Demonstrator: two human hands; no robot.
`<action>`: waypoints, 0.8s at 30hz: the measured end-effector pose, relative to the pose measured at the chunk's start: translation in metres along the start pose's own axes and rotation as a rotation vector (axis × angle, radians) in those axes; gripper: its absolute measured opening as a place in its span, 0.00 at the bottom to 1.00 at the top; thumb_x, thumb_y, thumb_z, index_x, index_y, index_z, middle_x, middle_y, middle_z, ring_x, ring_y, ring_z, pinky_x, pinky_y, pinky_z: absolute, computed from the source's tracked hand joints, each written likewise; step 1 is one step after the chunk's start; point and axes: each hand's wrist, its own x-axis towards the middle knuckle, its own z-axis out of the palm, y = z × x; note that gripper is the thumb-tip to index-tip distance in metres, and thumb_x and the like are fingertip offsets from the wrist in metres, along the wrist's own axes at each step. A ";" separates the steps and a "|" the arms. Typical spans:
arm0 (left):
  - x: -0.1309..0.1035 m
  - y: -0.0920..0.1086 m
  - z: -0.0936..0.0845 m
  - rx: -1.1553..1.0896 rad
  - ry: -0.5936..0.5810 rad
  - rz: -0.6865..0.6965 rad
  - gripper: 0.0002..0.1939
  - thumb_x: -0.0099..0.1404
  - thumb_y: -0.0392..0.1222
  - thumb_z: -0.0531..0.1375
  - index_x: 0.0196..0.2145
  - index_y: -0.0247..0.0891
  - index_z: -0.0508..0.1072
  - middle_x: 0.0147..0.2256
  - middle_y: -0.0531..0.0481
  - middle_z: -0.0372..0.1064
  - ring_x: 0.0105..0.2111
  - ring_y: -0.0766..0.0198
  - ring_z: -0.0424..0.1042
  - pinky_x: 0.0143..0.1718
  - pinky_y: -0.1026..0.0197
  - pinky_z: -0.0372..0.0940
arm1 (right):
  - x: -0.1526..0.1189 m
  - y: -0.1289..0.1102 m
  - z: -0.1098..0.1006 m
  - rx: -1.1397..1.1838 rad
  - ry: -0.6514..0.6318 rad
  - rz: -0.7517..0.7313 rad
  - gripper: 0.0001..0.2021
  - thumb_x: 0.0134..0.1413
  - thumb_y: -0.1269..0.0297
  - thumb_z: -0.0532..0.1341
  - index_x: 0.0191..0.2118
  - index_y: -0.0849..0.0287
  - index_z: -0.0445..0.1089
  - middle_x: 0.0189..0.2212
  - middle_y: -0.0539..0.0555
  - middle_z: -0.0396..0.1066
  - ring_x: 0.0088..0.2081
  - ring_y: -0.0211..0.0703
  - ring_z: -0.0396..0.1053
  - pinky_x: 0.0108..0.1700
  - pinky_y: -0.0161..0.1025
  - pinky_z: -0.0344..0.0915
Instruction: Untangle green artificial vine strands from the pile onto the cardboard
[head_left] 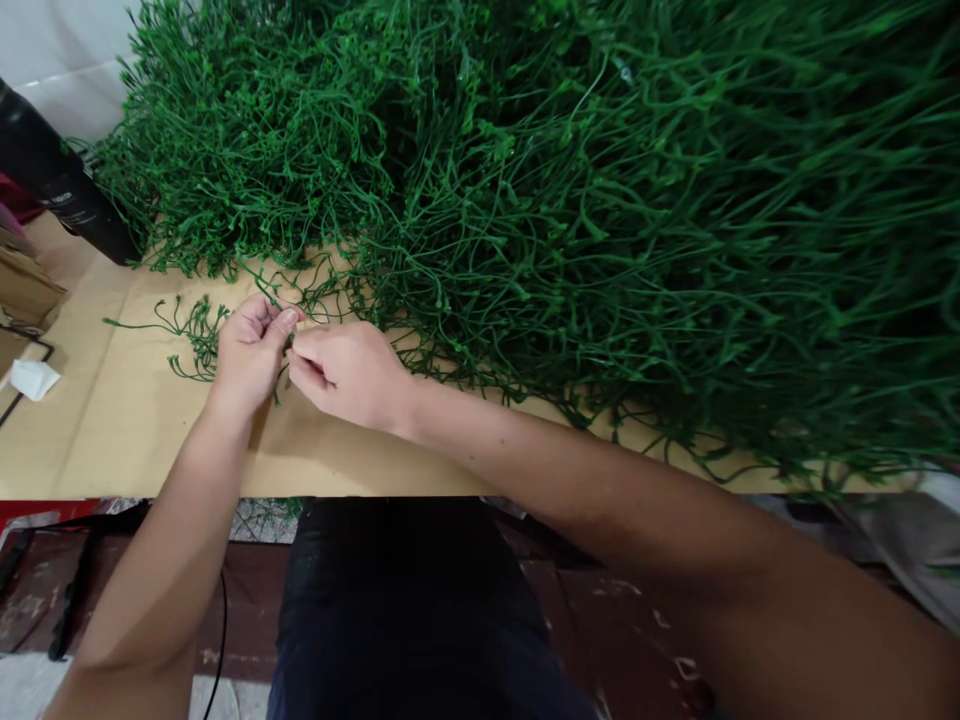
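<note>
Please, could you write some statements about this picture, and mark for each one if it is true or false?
1. The left hand and the right hand are close together over the tabletop. True.
2. The large heap of green stems lies beyond the hands. True.
3. The black bottle stands at the right end of the picture. False: the black bottle is at the left.
4. The fingers of both hands are spread wide. False: the fingers are pinched together at a green sprig.
5. A small green bunch lies to the left of the left hand. True.
</note>
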 end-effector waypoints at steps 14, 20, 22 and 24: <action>0.022 -0.008 -0.019 0.226 0.477 -0.187 0.15 0.58 0.23 0.58 0.19 0.36 0.60 0.17 0.60 0.55 0.19 0.73 0.55 0.24 0.65 0.52 | -0.032 -0.036 0.011 -0.080 -0.011 -0.661 0.13 0.54 0.68 0.49 0.20 0.58 0.61 0.16 0.48 0.58 0.19 0.35 0.52 0.23 0.36 0.41; 0.013 0.005 -0.024 0.036 0.268 -0.154 0.12 0.62 0.36 0.61 0.23 0.37 0.63 0.16 0.59 0.58 0.15 0.74 0.52 0.18 0.65 0.48 | -0.024 -0.038 0.001 -0.064 0.056 -0.428 0.15 0.62 0.62 0.46 0.27 0.60 0.64 0.20 0.49 0.60 0.23 0.34 0.56 0.25 0.35 0.45; 0.008 0.008 -0.013 -0.020 0.127 -0.129 0.13 0.57 0.43 0.65 0.22 0.37 0.65 0.17 0.58 0.59 0.16 0.75 0.53 0.18 0.66 0.49 | -0.016 -0.019 -0.011 -0.036 0.077 -0.157 0.16 0.62 0.58 0.47 0.30 0.61 0.63 0.20 0.48 0.59 0.22 0.32 0.53 0.25 0.34 0.45; 0.005 0.010 -0.004 -0.066 0.035 -0.134 0.15 0.54 0.46 0.67 0.23 0.36 0.66 0.17 0.58 0.59 0.16 0.75 0.55 0.18 0.67 0.50 | -0.011 -0.003 -0.022 -0.017 0.108 0.039 0.12 0.61 0.59 0.50 0.32 0.61 0.62 0.20 0.46 0.58 0.21 0.31 0.50 0.26 0.34 0.45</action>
